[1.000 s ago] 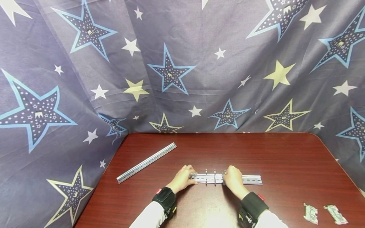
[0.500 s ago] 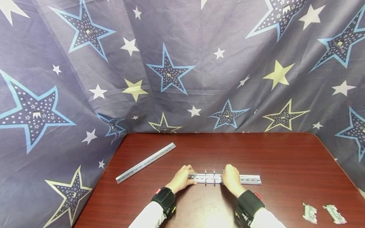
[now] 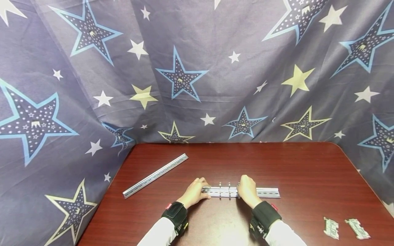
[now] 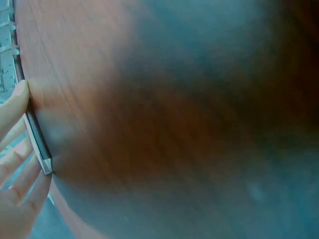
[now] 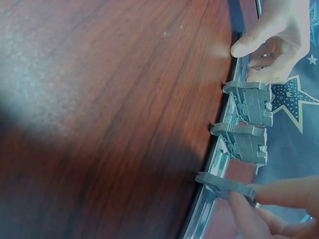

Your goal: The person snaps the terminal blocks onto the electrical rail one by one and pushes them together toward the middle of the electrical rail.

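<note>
A slotted metal DIN rail (image 3: 268, 193) lies crosswise on the table. My left hand (image 3: 194, 193) holds its left end, thumb at the near edge and fingers at the far side. Two grey terminal blocks, one (image 5: 251, 104) nearer my left hand and another (image 5: 241, 142) beside it, stand upright across the rail with a gap between them. Farther right, my right hand (image 3: 248, 191) pinches a third terminal block (image 5: 219, 185) between thumb and fingers. That block's near end lies over the rail's near edge; the right hand mostly hides it in the head view.
A second DIN rail (image 3: 155, 176) lies slanted at the table's left. Two loose pale terminal blocks, one (image 3: 331, 228) and another (image 3: 357, 228), lie at the front right. A star-patterned cloth (image 3: 197, 68) hangs behind the red-brown table (image 3: 301, 167).
My right hand has shifted slightly left and tipped over the third block, covering more of it. The left hand keeps its hold on the rail's end. The head view has drifted a little.
</note>
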`<state>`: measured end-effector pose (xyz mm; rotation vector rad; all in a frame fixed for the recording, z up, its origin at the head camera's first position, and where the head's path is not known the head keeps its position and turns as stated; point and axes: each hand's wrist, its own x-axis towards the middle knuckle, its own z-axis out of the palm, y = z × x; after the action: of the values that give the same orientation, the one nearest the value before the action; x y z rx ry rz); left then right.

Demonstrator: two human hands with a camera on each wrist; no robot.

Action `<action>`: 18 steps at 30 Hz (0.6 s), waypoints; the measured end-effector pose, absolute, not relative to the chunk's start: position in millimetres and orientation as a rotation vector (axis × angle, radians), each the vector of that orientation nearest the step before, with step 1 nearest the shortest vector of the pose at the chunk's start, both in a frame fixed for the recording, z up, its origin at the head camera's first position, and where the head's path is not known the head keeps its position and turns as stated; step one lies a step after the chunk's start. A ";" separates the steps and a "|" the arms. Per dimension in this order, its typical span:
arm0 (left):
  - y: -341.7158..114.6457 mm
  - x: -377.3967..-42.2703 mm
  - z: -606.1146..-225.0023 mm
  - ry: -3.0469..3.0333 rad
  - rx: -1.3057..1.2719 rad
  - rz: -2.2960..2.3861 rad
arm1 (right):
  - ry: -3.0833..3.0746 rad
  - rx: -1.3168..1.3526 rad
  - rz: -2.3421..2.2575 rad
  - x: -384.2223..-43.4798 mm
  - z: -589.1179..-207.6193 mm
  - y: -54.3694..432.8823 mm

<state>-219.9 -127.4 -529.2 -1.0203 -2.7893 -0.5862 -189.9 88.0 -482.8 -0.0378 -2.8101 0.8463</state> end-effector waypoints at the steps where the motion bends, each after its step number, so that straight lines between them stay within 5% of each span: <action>1: -127.4 -220.0 -529.1 -2.795 -1.016 -0.587 | -2.812 -0.041 0.844 -190.1 -482.5 87.7; 18: -127.1 -218.6 -526.8 -2.818 -1.010 -0.590 | -2.951 -0.165 0.880 -197.7 -492.8 95.2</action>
<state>-218.6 -127.1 -526.8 -1.0101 -2.8178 -0.5904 -197.7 95.2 -492.8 -0.1652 -2.9513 0.8804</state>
